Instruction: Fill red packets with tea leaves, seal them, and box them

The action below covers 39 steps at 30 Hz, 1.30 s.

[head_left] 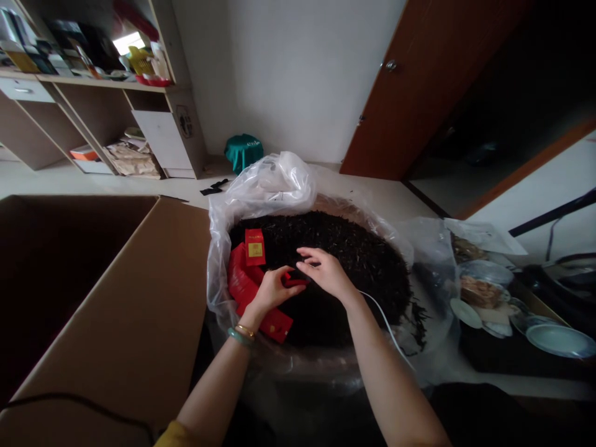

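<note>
Firstly, one small red packet, held low over the dark loose leaves at about the middle of the heap, partly hidden by fingers. Left hand: thumb and fingers pinching the packet between them. Right hand: just beside the packet, fingers bent, two fingertips slightly parted; whether any leaf sits between them cannot be told.

Handling, by judgement: light, thin-walled, more flexible than stiff; the glossy face perhaps slightly slippery. Liable to crease or buckle if squeezed hard; little risk of breakage. Best hold: both side edges near one end, thumb against fingers, with light pressure, the mouth (if open) left uncovered. How full it is cannot be seen.

Companion items: one flat red packet with a gold label, lying at the far left of the heap; larger red wrappers beneath and beside it, apparently soft, best lifted by an edge; another red packet, near the left wrist, best taken by its free corner.

Leaves: dry-looking, slender, loose, probably light by the pinch and brittle under pressure; a gentle scooping hold suits them. Container: clear plastic liner, thin and wrinkled, its rim folding around the heap. Left side: cardboard box, stiff-walled, just beside the liner.
</note>
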Motion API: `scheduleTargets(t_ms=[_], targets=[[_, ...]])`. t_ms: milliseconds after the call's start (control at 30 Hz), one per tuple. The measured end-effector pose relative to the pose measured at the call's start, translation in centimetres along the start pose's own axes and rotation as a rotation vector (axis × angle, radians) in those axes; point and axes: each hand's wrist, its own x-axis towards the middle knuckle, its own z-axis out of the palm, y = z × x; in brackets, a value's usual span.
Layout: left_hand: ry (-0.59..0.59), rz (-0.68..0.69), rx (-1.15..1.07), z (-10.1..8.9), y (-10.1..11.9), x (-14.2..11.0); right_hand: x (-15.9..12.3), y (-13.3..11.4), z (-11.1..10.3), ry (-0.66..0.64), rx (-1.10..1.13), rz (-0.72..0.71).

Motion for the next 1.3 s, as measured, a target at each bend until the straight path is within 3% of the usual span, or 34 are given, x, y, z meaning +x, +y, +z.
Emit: scheduleTargets(t_ms=[100, 200, 333, 433, 533, 667, 767, 833, 1033, 1300], targets=[[-0.027, 0.013, -0.028, -0.1, 0.1, 0.0, -0.6, 0.1, 0.3, -0.113, -0.093, -0.038], [-0.039, 0.000, -0.045, -0.1, 0.2, 0.0, -0.5, 0.3, 0.7, -0.123, -0.166, 0.000], [-0.008, -0.025, -0.075, -0.1, 0.2, 0.1, -0.3, 1.0, 0.6, -0.028, -0.137, 0.040], [0.020, -0.043, -0.123, 0.0, 0.0, 0.2, -0.9, 1.2, -0.1, 0.048, -0.192, -0.061], [0.036, -0.049, -0.139, 0.0, -0.2, 0.3, -1.8, 0.7, -0.7, -0.079, -0.393, -0.130], [0.028, -0.056, -0.193, 0.1, -0.3, 0.3, -2.3, 0.1, -0.3, -0.338, -0.590, -0.038], [0.011, -0.054, -0.235, 0.2, -0.4, 0.2, -2.3, 0.2, 0.2, -0.401, -0.616, -0.013], [0.038, -0.059, -0.253, 0.3, -0.5, 0.2, -2.3, 0.5, 0.2, -0.372, -0.610, -0.017], [0.135, -0.080, -0.359, 0.5, -0.9, 0.4, -2.5, 1.4, -0.2, -0.107, -0.409, -0.134], [0.205, -0.099, -0.420, 0.3, -0.8, 0.6, -2.2, 1.7, 0.8, -0.019, -0.271, -0.180]])
